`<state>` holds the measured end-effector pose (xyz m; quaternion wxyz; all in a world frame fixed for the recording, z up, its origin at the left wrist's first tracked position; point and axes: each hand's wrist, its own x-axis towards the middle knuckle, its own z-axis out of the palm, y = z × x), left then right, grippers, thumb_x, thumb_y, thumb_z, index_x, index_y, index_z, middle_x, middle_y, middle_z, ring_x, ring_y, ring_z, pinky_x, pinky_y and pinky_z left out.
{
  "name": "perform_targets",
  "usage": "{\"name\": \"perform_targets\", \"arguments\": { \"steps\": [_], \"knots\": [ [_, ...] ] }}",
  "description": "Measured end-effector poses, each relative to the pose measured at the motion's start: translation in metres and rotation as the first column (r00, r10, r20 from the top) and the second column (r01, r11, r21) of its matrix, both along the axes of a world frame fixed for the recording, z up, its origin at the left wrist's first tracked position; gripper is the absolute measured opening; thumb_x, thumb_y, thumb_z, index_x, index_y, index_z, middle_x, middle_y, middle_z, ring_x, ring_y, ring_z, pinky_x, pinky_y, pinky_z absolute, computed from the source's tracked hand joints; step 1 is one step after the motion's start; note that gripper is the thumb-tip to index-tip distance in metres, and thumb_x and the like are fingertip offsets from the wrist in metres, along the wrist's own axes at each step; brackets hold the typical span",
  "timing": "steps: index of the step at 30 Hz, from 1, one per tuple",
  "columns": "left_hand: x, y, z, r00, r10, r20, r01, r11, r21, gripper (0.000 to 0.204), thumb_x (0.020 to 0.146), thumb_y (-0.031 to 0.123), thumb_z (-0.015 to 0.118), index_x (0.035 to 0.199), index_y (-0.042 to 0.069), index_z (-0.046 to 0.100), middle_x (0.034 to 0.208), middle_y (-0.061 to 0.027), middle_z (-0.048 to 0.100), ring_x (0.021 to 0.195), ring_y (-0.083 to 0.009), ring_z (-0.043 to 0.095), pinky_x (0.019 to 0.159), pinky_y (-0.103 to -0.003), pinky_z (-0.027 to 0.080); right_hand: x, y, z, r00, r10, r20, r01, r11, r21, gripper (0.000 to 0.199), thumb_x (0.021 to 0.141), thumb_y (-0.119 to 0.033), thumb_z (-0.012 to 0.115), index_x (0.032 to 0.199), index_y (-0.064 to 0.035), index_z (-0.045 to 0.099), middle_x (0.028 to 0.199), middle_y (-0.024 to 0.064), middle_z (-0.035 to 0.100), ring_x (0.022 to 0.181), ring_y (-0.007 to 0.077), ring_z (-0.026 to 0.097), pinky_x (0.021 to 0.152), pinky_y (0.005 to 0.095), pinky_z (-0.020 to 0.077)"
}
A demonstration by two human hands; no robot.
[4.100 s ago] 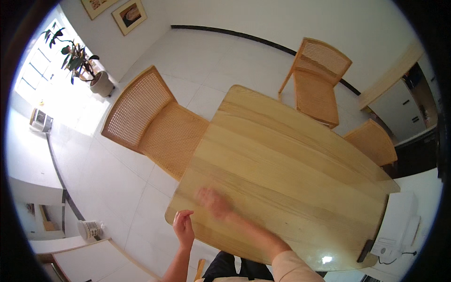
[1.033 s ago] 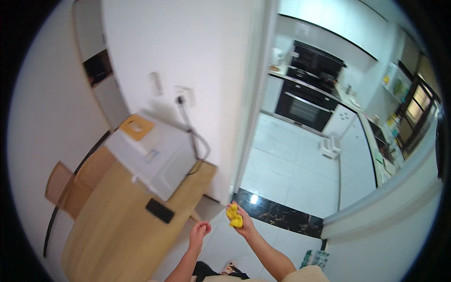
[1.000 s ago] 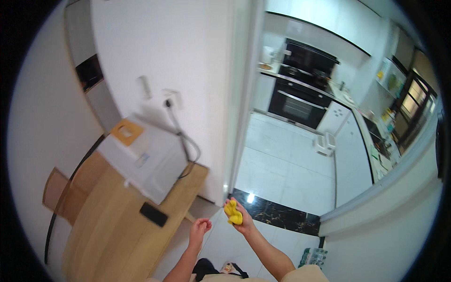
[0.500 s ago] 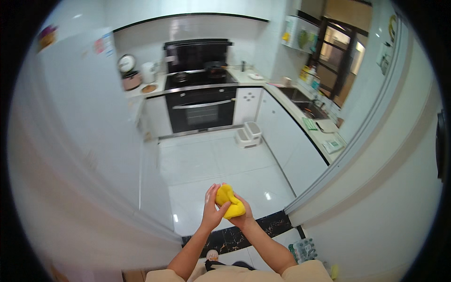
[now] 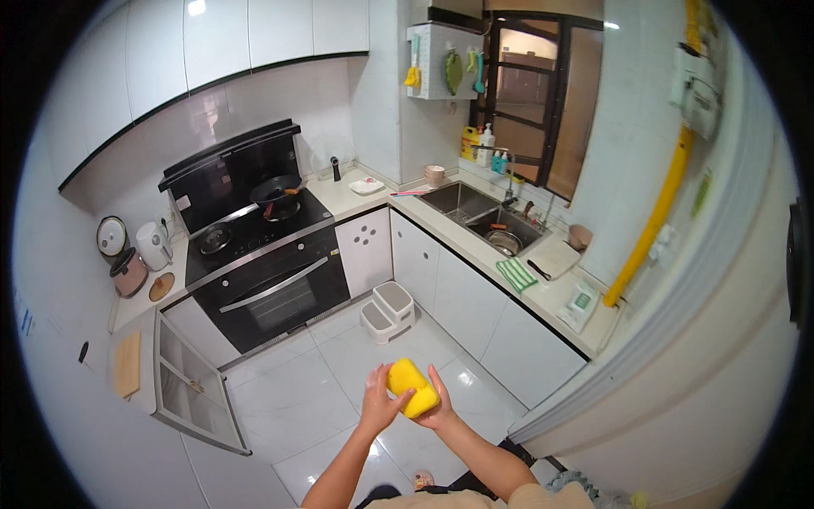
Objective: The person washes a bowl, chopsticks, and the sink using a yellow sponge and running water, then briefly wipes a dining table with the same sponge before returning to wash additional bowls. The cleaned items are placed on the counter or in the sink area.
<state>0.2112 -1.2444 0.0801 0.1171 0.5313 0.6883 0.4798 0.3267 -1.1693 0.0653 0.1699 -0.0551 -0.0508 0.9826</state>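
Observation:
A soft yellow sponge (image 5: 412,387) is between my two hands, in front of my body at the lower middle of the view. My left hand (image 5: 380,404) presses its thumb onto the front of the sponge, with the fingers along the left side. From the right and below, my right hand (image 5: 439,411) cups it; the index finger sticks up beside its edge. A crease runs across the sponge near my left thumb. Parts of the fingers behind it are hidden.
A white-and-grey step stool (image 5: 388,312) stands on the tiled floor ahead. The double sink (image 5: 462,202) and a green striped cloth (image 5: 516,275) are on the right counter. Farther left are the stove (image 5: 246,242), a rice cooker (image 5: 129,273) and an open-framed cabinet (image 5: 199,377).
My view has moved forward through the doorway and turned toward the right. The sponge has gone from twisted to a straighter block between my hands.

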Motion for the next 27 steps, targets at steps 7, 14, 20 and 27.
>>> {"name": "perform_targets", "arguments": {
  "steps": [7, 14, 20, 27],
  "knots": [
    [-0.148, 0.173, -0.007, 0.982, 0.042, 0.184, -0.05, 0.998, 0.035, 0.061, 0.07, 0.021, 0.07, 0.12, 0.004, 0.04, 0.111, -0.0167, 0.052, 0.101, -0.0285, 0.052, 0.085, -0.036, 0.043, -0.152, 0.177, -0.01, 0.995, -0.004, 0.099, 0.002, 1.0, 0.023, 0.062, 0.085, -0.057, 0.037, 0.122, -0.0082, 0.045, 0.12, 0.0113, 0.048, 0.111, 0.0261, 0.047, 0.096, 0.0443, 0.036],
    [-0.243, 0.422, -0.03, 0.848, -0.163, 0.504, 0.168, 0.985, 0.034, 0.066, 0.072, 0.021, 0.07, 0.124, 0.0, 0.035, 0.108, -0.0177, 0.054, 0.096, -0.0249, 0.056, 0.077, -0.033, 0.048, -0.217, 0.386, -0.019, 0.93, -0.358, 0.084, 0.333, 0.916, 0.222, 0.049, 0.09, -0.042, 0.036, 0.129, -0.0112, 0.036, 0.13, 0.0108, 0.039, 0.121, 0.0278, 0.037, 0.1, 0.0488, 0.0283],
    [-0.238, 0.625, -0.036, 0.588, -0.254, 0.768, 0.407, 0.913, -0.01, 0.045, 0.083, 0.023, 0.059, 0.121, 0.005, 0.041, 0.104, -0.0096, 0.055, 0.089, -0.0146, 0.056, 0.069, -0.025, 0.048, -0.201, 0.567, -0.034, 0.792, -0.585, 0.174, 0.502, 0.787, 0.359, 0.042, 0.088, -0.028, 0.049, 0.126, -0.011, 0.038, 0.124, 0.0086, 0.045, 0.114, 0.0247, 0.044, 0.095, 0.04, 0.0373],
    [-0.245, 0.85, -0.071, -0.021, -0.019, 1.0, 0.568, 0.823, 0.028, 0.036, 0.086, 0.03, 0.054, 0.114, 0.008, 0.048, 0.1, -0.0058, 0.059, 0.084, -0.015, 0.06, 0.065, -0.025, 0.051, -0.189, 0.799, -0.072, 0.632, -0.679, 0.373, 0.433, 0.709, 0.556, 0.035, 0.088, -0.025, 0.052, 0.118, -0.0077, 0.048, 0.112, 0.0034, 0.053, 0.103, 0.0166, 0.051, 0.084, 0.0315, 0.0435]
  ]
}}
